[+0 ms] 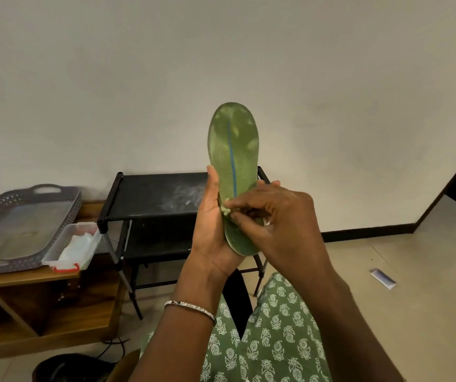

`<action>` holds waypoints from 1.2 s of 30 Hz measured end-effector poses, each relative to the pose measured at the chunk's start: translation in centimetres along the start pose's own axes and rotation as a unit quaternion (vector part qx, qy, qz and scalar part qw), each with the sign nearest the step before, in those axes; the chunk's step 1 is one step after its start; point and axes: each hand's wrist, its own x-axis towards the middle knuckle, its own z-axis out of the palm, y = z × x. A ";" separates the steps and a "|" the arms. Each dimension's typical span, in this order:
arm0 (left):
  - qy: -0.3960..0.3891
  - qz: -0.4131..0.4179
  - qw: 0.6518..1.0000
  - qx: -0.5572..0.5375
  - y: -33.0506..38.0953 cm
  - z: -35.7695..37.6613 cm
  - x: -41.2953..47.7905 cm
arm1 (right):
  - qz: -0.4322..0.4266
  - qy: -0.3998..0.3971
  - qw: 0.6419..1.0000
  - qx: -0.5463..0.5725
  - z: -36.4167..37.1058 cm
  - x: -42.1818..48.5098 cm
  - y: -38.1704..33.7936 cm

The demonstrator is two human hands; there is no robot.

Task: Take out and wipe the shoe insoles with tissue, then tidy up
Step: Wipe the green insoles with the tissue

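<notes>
The left hand (216,230) grips the green insole (233,144) at its lower part, thumb along the left edge and palm behind it. The insole stands upright in front of the black shoe rack (152,197), its textured face with a blue centre line toward the camera. Pale patches mark its upper area.

The right hand (276,216) pinches a small wad of tissue (226,209) between curled fingertips and presses it against the insole's left edge. This hand covers the insole's middle section, and most of the wad is hidden.

A bracelet (191,307) sits on the left wrist.

At left, a grey perforated tray (22,224) and a clear plastic container (75,244) holding white tissue rest on a wooden table (28,277). The tray is cut off at the frame edge. A dark rounded object (67,368) at the bottom edge is cut off and cannot be identified. A scrap of paper (383,278) lies on the floor at right.
</notes>
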 end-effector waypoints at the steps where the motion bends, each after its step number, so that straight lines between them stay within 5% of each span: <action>1: 0.003 0.006 1.000 0.004 0.0 0.0 -0.1 | -0.005 0.027 1.000 -0.005 0.4 0.1 0.0; 3: -0.001 0.005 1.000 -0.001 0.2 -0.2 -0.2 | -0.013 0.030 0.999 0.009 0.7 0.0 0.1; 9: -0.001 0.036 0.999 -0.015 0.9 -1.1 -0.2 | 0.011 -0.155 0.986 0.055 -1.1 -1.4 0.1; 17: 0.007 0.016 1.000 -0.009 0.1 0.1 -0.4 | -0.025 0.037 0.999 -0.007 0.9 0.4 0.6; 24: 0.010 0.022 1.000 -0.015 0.6 -1.1 -0.3 | -0.027 -0.155 0.987 0.039 -0.8 -1.4 1.0; 32: 0.018 0.027 0.999 -0.007 -0.2 0.0 -0.6 | -0.048 0.050 0.997 -0.043 1.4 0.6 1.2; 36: 0.023 0.014 1.000 0.002 0.5 -1.3 -0.4 | -0.057 -0.072 0.996 0.017 0.5 -1.1 1.4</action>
